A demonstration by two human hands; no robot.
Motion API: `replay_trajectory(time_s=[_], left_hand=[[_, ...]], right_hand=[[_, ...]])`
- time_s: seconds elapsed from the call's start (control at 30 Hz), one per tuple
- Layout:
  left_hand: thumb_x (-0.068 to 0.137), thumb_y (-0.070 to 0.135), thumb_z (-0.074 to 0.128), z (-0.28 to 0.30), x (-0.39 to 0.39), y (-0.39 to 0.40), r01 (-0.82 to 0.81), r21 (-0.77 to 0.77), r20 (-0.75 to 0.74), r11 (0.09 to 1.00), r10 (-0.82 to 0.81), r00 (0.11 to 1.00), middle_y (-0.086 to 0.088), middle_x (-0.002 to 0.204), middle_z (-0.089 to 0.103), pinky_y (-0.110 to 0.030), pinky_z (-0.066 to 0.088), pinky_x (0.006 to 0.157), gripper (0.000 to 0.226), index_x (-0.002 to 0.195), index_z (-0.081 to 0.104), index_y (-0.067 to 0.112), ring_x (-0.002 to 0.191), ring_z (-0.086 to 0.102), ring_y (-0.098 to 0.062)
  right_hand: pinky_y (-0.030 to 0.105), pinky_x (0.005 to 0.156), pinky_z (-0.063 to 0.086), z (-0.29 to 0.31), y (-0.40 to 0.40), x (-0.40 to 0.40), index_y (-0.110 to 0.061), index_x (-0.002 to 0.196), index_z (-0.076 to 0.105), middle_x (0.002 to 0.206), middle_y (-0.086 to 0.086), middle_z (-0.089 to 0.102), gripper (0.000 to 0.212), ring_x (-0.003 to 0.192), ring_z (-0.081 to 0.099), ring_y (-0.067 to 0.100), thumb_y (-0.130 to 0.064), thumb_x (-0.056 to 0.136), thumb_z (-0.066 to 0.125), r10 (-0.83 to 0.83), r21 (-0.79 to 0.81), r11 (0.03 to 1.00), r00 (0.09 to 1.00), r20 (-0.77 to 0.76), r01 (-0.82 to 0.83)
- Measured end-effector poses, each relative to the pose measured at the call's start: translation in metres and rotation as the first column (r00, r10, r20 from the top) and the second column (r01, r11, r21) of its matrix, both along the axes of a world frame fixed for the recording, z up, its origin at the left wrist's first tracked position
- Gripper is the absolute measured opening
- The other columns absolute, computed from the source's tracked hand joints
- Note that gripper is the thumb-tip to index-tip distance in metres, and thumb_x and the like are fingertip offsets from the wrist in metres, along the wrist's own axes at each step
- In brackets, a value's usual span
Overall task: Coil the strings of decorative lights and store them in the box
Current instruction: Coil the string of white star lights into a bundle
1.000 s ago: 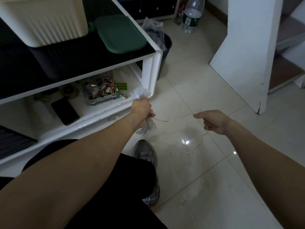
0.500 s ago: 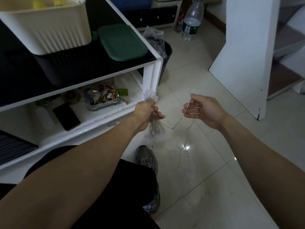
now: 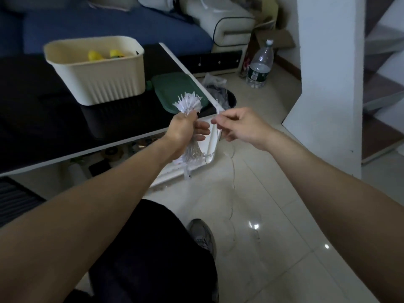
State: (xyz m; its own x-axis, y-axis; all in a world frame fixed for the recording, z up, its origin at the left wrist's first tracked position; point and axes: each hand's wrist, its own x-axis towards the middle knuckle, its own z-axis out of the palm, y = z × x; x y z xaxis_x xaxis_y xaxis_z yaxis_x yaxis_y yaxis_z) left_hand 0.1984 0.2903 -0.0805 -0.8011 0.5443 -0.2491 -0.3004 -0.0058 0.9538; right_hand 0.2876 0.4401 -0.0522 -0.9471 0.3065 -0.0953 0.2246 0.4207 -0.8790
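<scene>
Left hand (image 3: 185, 133) clenched around bundle of lights (image 3: 189, 104), bulbs fanned upward. Right hand (image 3: 241, 125) at 3 o'clock of it, fingers curled, apparently pinching thin wire (image 3: 233, 178) trailing to floor (image 3: 273, 237). Cream box (image 3: 102, 82) on black tabletop (image 3: 43, 119) at 10 o'clock.

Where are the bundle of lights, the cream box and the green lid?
bundle of lights (image 3: 189, 103): head view, on the white tips above the left fist.
cream box (image 3: 102, 80): head view, on its ribbed front wall.
green lid (image 3: 169, 87): head view, on its flat top.
</scene>
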Motion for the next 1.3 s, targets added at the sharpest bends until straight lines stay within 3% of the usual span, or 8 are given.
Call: replay_trajectory(time_s=[0.13,0.37,0.5,0.63,0.83,0.93,1.1,1.3], left_hand=[[0.107,0.02,0.031,0.023,-0.013,-0.025,-0.011,-0.037,-0.124,0.999,0.007,0.992,-0.016,0.082,0.071,-0.041,0.057,0.073,0.038,0.11,0.057,-0.008,0.071,0.07,-0.026],[0.108,0.02,0.033,0.039,-0.038,-0.072,-0.126,-0.01,-0.159,0.992,0.123,0.98,-0.016,0.076,0.067,-0.04,0.055,0.07,0.035,0.095,0.06,0.001,0.062,0.064,-0.024],[0.106,0.021,0.037,0.03,-0.055,-0.103,-0.131,0.0,-0.149,0.991,0.13,0.98,-0.02,0.082,0.071,-0.044,0.056,0.074,0.034,0.104,0.063,-0.001,0.07,0.067,-0.029],[0.104,0.026,0.047,0.007,-0.058,-0.133,-0.181,-0.047,-0.084,0.982,0.176,0.981,-0.01,0.063,0.053,-0.04,0.048,0.059,0.033,0.083,0.054,0.002,0.05,0.051,-0.025],[0.104,0.028,0.046,-0.01,-0.068,-0.159,-0.146,-0.161,-0.103,0.976,0.131,0.986,-0.009,0.052,0.056,-0.035,0.047,0.054,0.043,0.071,0.057,0.003,0.05,0.053,-0.026],[0.104,0.024,0.044,-0.013,-0.073,-0.167,-0.094,-0.232,-0.121,0.968,0.067,0.99,-0.009,0.056,0.06,-0.037,0.049,0.058,0.038,0.078,0.06,0.002,0.051,0.056,-0.027],[0.105,0.022,0.041,-0.018,-0.07,-0.177,-0.11,-0.255,-0.085,0.961,0.091,0.992,-0.012,0.061,0.059,-0.023,0.043,0.042,0.034,0.085,0.058,0.001,0.047,0.055,-0.024],[0.103,0.019,0.046,-0.023,-0.074,-0.175,-0.201,-0.18,-0.04,0.963,0.197,0.98,-0.013,0.061,0.056,-0.03,0.042,0.046,0.032,0.082,0.058,-0.003,0.045,0.051,-0.024]], right_hand=[[0.027,0.069,0.06,0.016,-0.028,-0.039,-0.021,0.096,0.079,0.088,-0.001,0.076,0.008,0.074,0.069,0.008,-0.023,0.093,0.071,0.003,0.046,0.999,0.99,-0.144,0.003],[0.034,0.075,0.063,0.028,-0.084,-0.088,-0.02,0.088,0.08,0.087,0.0,0.077,0.009,0.087,0.073,0.016,-0.02,0.081,0.084,-0.052,-0.145,0.989,0.966,-0.255,0.015],[0.026,0.073,0.061,0.023,-0.12,-0.11,-0.013,0.087,0.078,0.082,-0.001,0.076,0.012,0.077,0.071,0.008,-0.021,0.081,0.084,-0.016,-0.098,0.995,0.971,-0.24,-0.008],[0.034,0.082,0.058,-0.001,-0.147,-0.127,-0.01,0.091,0.072,0.091,0.003,0.074,0.025,0.089,0.07,0.016,-0.035,0.09,0.074,-0.001,-0.103,0.995,0.997,-0.074,-0.007],[0.023,0.042,0.044,-0.033,-0.184,-0.127,-0.006,0.088,0.059,0.065,0.009,0.062,0.024,0.042,0.057,0.014,-0.023,0.104,0.055,0.084,-0.247,0.965,0.996,-0.019,-0.086],[0.03,0.051,0.052,-0.039,-0.186,-0.125,-0.007,0.084,0.061,0.059,0.006,0.061,0.023,0.047,0.058,0.016,-0.019,0.103,0.056,0.088,-0.301,0.949,0.996,-0.019,-0.09],[0.051,0.076,0.06,-0.049,-0.187,-0.127,-0.011,0.087,0.079,0.071,0.006,0.074,0.013,0.067,0.07,0.028,-0.018,0.093,0.07,0.127,-0.203,0.97,0.99,-0.057,-0.136],[0.041,0.069,0.062,-0.046,-0.195,-0.131,-0.006,0.09,0.076,0.069,0.012,0.074,0.013,0.062,0.071,0.023,-0.019,0.087,0.078,-0.012,-0.277,0.961,0.997,-0.076,-0.01]])
